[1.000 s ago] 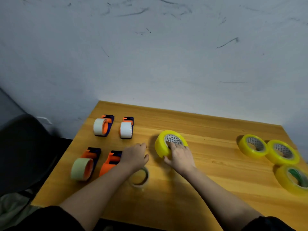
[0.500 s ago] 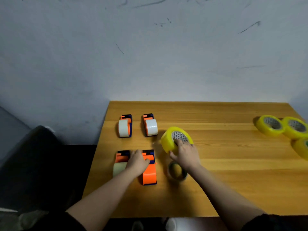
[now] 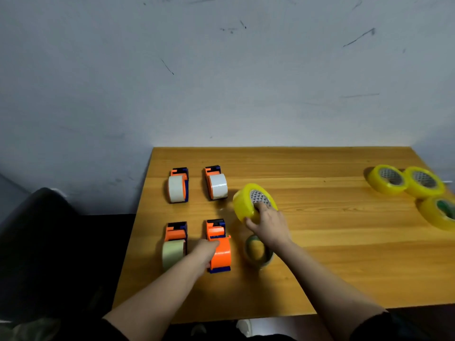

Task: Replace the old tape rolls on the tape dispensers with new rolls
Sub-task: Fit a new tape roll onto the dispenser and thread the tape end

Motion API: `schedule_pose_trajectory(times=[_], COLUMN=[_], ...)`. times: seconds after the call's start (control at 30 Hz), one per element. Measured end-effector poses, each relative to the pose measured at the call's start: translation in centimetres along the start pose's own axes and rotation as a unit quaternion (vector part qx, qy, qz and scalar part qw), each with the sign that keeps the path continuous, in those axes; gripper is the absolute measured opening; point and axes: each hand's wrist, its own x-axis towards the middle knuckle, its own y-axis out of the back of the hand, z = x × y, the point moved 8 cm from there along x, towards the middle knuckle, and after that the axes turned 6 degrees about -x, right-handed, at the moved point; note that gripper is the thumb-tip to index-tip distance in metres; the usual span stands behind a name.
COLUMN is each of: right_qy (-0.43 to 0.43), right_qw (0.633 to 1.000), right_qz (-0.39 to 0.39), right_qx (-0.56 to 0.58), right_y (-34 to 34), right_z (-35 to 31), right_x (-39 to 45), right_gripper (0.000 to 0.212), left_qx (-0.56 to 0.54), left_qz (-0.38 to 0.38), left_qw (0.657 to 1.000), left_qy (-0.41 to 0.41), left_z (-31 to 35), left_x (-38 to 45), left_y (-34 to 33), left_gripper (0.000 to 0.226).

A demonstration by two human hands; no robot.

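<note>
right hand point(image 3: 267, 223) grips new yellow roll point(image 3: 248, 204), now lifted | left hand point(image 3: 205, 251) steadies emptied dispenser point(image 3: 219, 246) (grasp unclear) | loading next

Four dispensers point(image 3: 197, 217) left on table point(image 3: 320, 279); three rolls point(image 3: 416, 190) far right.

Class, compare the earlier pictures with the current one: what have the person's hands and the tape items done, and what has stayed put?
The left hand has shifted onto the empty orange dispenser and grips it. The right hand keeps holding the new yellow tape roll, tilted beside that dispenser. The old roll still lies on the table; the three loaded dispensers and three spare yellow rolls have not moved.
</note>
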Motion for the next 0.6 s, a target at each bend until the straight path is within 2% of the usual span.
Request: schedule_pose_trajectory(times=[0.1, 0.2, 0.27, 0.33, 0.5, 0.6], right_qy=[-0.044, -0.097, -0.115, -0.125, -0.121, -0.104], right_qw=[0.987, 0.934, 0.894, 0.856, 0.791, 0.751], right_qz=[-0.007, -0.015, -0.017, -0.020, -0.026, 0.003], right_qx=[0.156, 0.343, 0.433, 0.501, 0.599, 0.652], right_y=[-0.1, -0.1, 0.1, 0.9, 3.8, 4.6], right_z=[0.7, 1.2, 1.1, 1.0, 0.5, -0.4], right_x=[0.0, -0.2, -0.3, -0.5, -1.4, -1.6], right_gripper=[0.050, 0.044, 0.025, 0.005, 0.008, 0.020], left_qx=[-0.036, -0.053, -0.064, -0.072, -0.114, -0.114], left_qz=[-0.032, -0.042, -0.041, -0.041, -0.042, -0.025], left_qw=[0.999, 0.998, 0.996, 0.994, 0.980, 0.970], left_qy=[-0.014, -0.017, -0.037, -0.068, -0.160, -0.212], left_z=[1.1, 2.5, 4.0, 5.4, 9.1, 11.0], left_x=[-0.1, -0.6, -2.5, -3.8, -7.2, -8.6], left_y=[-0.3, -0.1, 0.2, 0.4, 1.0, 1.3], left_gripper=[0.021, 0.027, 0.016, 0.016, 0.012, 0.021])
